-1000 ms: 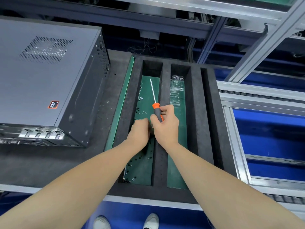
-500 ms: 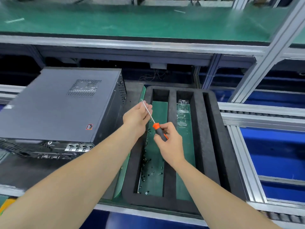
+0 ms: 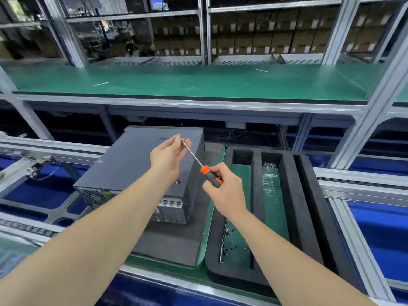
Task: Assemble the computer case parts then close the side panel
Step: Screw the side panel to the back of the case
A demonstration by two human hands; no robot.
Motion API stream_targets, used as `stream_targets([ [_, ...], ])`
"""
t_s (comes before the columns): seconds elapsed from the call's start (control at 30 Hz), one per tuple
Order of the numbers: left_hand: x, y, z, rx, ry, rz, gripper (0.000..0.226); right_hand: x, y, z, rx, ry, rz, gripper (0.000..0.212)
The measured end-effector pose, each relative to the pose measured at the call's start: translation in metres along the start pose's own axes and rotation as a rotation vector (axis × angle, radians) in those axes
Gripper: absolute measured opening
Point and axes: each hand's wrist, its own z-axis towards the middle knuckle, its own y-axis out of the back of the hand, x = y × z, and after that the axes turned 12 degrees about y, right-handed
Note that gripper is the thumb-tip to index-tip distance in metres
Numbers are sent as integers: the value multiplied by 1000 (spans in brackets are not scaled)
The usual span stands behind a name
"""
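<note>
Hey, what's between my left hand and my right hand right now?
The thin metal shaft of the screwdriver, in the head view: the left hand pinches its tip, the right hand grips its orange handle.

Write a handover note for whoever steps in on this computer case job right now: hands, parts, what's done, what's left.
Left hand: pinches the shaft tip of the orange-and-black-handled screwdriver; whether a screw sits there is not visible.
Right hand: grips its handle.
Dark grey metal computer case: on its side, left of the black foam tray; small black screws loose in the tray's left slot.
Done: top panel looks seated.
Left: probably drive the panel screws.
</note>
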Motion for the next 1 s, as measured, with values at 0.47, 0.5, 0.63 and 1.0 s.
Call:
stream_targets([
  [0.47, -77, 135, -13, 11, 77, 15, 17, 104, -134, -50, -17, -45, -221, 21],
  [0.5, -77, 143, -13, 26, 101, 24, 15, 108, -139, -56, -32, -82, -213, 20],
  [0.63, -65, 168, -12, 74, 259, -4, 10, 120, -158, -87, -49, -226, -194, 9],
  [1.0, -10, 189, -24, 223, 582, 132, 15, 131, -186, -148, -139, -473, -82, 11],
])
